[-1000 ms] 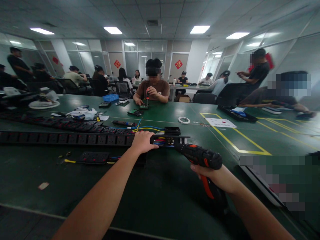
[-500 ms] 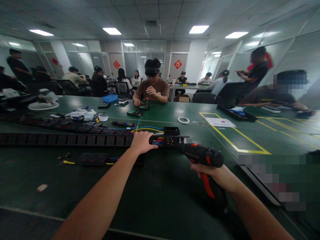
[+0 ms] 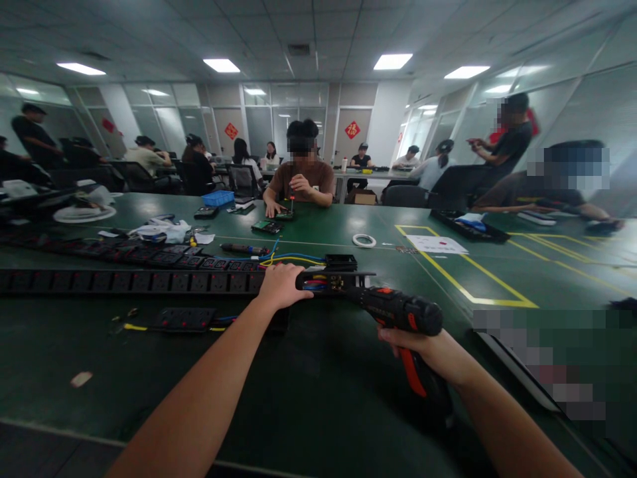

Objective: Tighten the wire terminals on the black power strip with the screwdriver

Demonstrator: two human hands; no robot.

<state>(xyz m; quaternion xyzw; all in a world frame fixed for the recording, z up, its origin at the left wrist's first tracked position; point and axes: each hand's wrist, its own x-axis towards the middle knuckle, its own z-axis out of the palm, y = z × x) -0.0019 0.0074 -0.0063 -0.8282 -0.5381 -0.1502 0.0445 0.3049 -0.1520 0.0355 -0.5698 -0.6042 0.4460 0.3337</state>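
My left hand (image 3: 282,285) is wrapped over the right part of a long black power strip (image 3: 132,281), which lies across the green table. Just right of that hand the strip is open, showing coloured wires (image 3: 314,283) and a small brass-coloured terminal part (image 3: 337,283). My right hand (image 3: 417,342) grips a black and orange cordless drill (image 3: 398,309) by its handle. The drill's nose points left at the strip's right end; whether its tip touches there I cannot make out. A short black socket piece (image 3: 186,318) with yellow and blue wires lies in front of the strip.
More power strips (image 3: 144,254) lie behind, along with a screwdriver-like tool (image 3: 243,249), a black box-shaped part (image 3: 341,261) and a white ring (image 3: 364,240). Across the table a person (image 3: 301,176) works on a small device. A black tray (image 3: 468,224) stands at the right.
The view has shifted very slightly. Both hands, the drill and the power strip keep nearly the same places, with the drill still at the strip's right end.
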